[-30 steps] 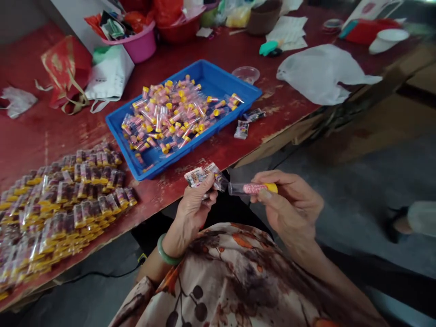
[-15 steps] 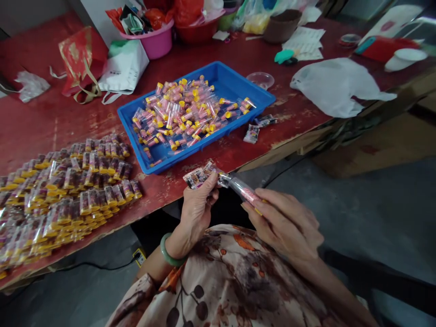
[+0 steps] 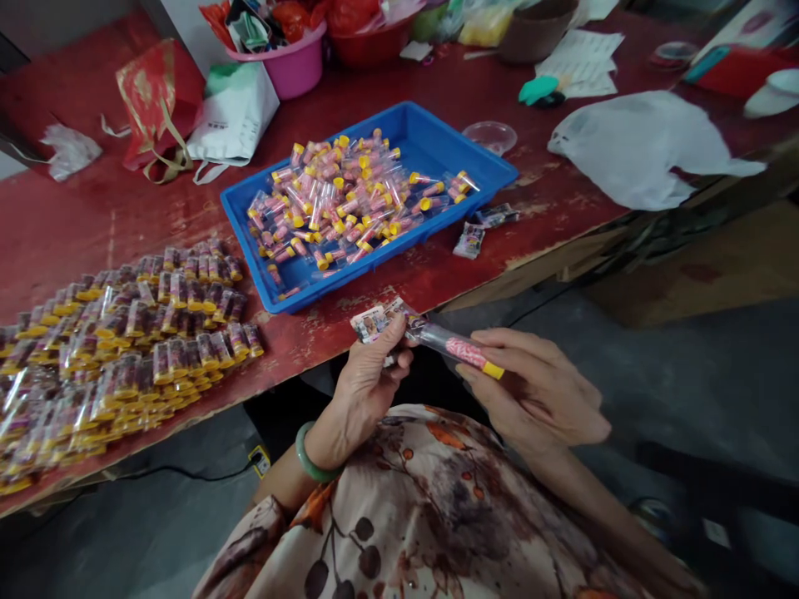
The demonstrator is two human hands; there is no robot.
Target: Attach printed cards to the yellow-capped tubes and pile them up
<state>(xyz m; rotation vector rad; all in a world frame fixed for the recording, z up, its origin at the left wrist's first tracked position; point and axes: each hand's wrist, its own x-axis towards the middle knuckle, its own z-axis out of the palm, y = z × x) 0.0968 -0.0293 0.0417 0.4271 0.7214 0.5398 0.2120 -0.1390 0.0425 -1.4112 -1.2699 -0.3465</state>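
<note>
My left hand pinches a few small printed packets between thumb and fingers, just off the table's front edge. In my right hand a clear plastic tube with a yellow cap and a pink-and-white patterned part is gripped near its capped end. The tube slants up to the left, its far end meeting a dark packet at my left thumb. Whether that packet is inside the tube, I cannot tell. Behind my hands a blue tray bears a heap of similar tubes with yellow caps.
Rows of dark-filled tubes with yellow ends are stacked on the red table at left. Two loose packets lie right of the tray, near a white plastic bag. Bags and a pink basin stand at the back.
The tube has tilted flatter and its yellow cap now shows beyond my right fingers. Both hands appear slightly further right, as the view has shifted a little.
</note>
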